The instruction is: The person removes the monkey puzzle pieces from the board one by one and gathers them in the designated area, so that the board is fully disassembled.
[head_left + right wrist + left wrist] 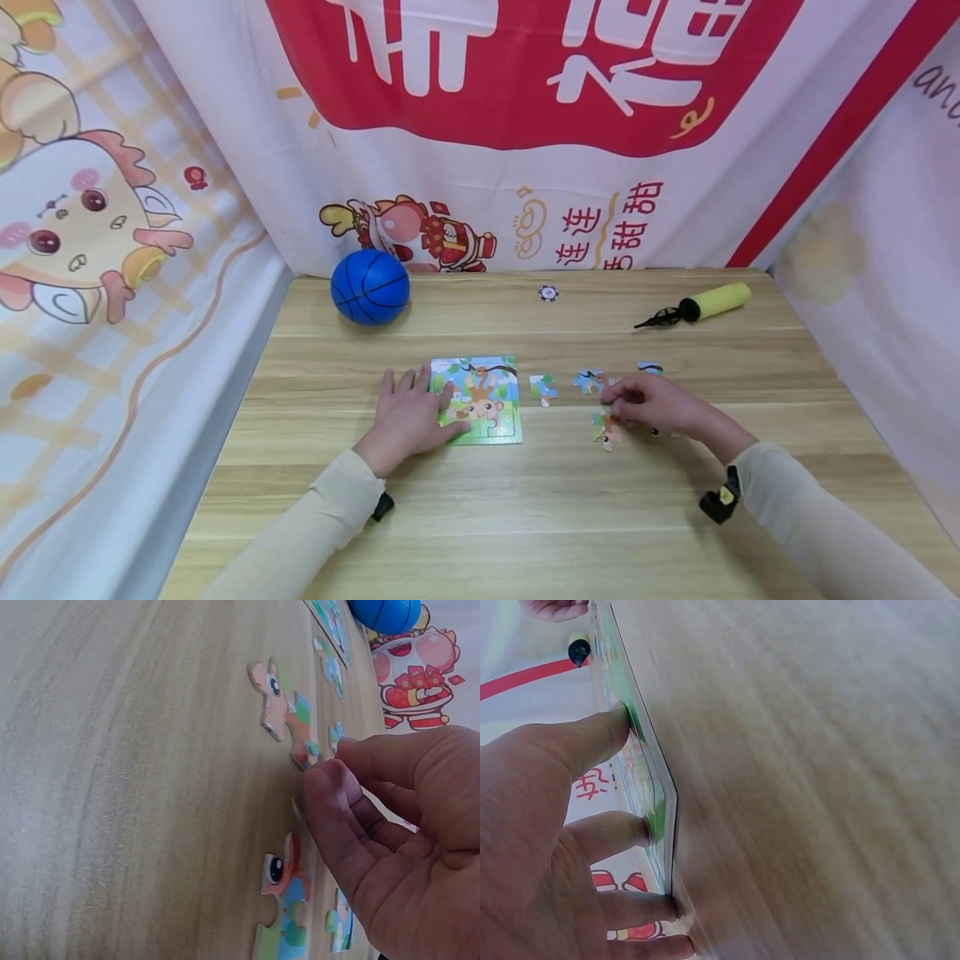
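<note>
My left hand (408,417) lies spread over the left side of a square monkey jigsaw puzzle (491,387). In the left wrist view its thumb rests on the board's green border (657,825), with fingers along the edge. My right hand (652,404) is bent low over loose jigsaw pieces, thumb and fingertips drawn together. The right wrist view shows a pale sliver (297,810) beside its fingers; I cannot tell whether they grip it. Around that hand lie an eye piece (277,705), a second eye piece (283,900) and a blue-green piece (341,922).
Between the puzzle and the right hand lies another loose piece (543,388). Farther back on the wooden table (480,517) stand a blue ball (371,287), a small round chip (548,292) and a yellow hand pump (716,302). Printed cloth (247,108) hangs behind and at both sides.
</note>
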`<state>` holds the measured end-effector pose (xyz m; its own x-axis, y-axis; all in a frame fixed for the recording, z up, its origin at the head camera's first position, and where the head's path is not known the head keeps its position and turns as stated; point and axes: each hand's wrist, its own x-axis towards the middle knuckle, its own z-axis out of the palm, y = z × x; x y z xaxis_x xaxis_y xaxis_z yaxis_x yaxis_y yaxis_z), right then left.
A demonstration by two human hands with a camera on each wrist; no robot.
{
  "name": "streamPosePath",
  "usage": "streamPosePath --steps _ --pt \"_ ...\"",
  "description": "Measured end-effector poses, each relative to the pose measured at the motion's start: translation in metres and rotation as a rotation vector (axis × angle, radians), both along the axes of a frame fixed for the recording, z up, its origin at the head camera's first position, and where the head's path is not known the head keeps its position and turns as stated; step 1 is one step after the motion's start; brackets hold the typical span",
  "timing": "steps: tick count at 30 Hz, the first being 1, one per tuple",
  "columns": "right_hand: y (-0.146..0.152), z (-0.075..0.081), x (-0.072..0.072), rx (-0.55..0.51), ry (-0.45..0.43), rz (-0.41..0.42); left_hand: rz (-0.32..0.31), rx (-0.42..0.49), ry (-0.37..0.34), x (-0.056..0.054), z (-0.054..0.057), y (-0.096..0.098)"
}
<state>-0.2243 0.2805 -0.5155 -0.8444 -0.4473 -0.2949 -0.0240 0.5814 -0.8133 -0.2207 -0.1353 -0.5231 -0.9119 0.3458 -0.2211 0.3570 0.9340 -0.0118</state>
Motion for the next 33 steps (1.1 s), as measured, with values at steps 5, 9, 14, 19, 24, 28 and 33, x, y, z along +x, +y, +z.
streamPosePath --steps 5,9,14,19,24,28,33 --pt "-0.006 0.004 -0.002 0.016 -0.020 0.002 0.015 0.019 -0.003 0.001 -0.002 -0.003" --pt "-0.017 0.006 -0.006 0.032 0.006 0.044 0.026 0.070 -0.012 0.001 -0.002 -0.005" --pt "-0.042 0.012 -0.015 0.043 0.027 0.081 0.039 0.155 -0.017 0.002 0.000 -0.009" --pt "-0.077 0.019 -0.025 0.023 0.022 0.122 0.034 0.182 -0.010 0.003 0.000 -0.017" --pt "-0.118 0.027 -0.035 -0.033 -0.010 0.173 0.023 0.181 -0.013 0.002 0.002 -0.027" --pt "-0.151 0.026 -0.042 0.010 0.028 0.211 0.022 0.200 -0.036 0.003 0.000 -0.031" --pt "-0.188 0.014 -0.049 0.050 0.089 0.286 0.028 0.211 -0.033 0.004 -0.001 -0.033"
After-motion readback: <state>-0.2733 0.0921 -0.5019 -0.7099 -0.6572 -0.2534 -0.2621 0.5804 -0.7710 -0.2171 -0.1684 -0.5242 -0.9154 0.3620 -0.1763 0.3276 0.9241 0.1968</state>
